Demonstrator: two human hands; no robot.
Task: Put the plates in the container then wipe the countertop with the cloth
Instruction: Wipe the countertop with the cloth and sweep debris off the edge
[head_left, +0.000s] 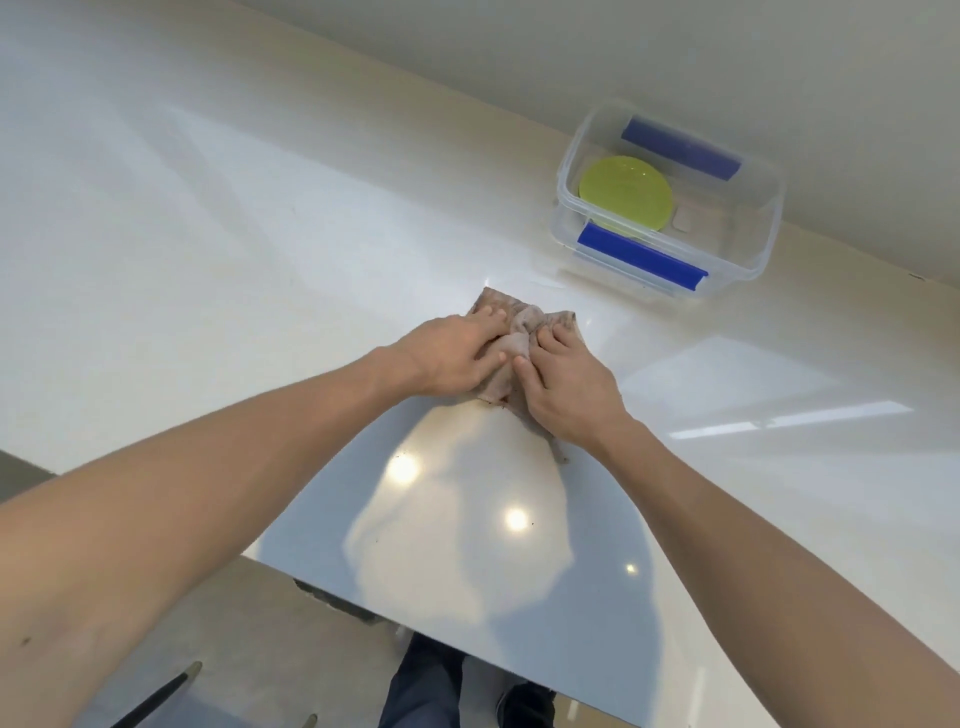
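Countertop (260, 234): pale, glossy, fills most of the view; bare except for the items below.
Container (748, 260): clear box with blue clips, at two o'clock from the hands, well apart, likely parked clear of the wiping path.
Plate (623, 191): green, lying flat inside the container, so the first step looks done.
Cloth (519, 332): brownish, bunched at centre, flat on the countertop.
Left hand (452, 353): fingers spread, pressing down on the cloth.
Right hand (566, 384): likewise pressing the cloth, apparently for an even wipe.
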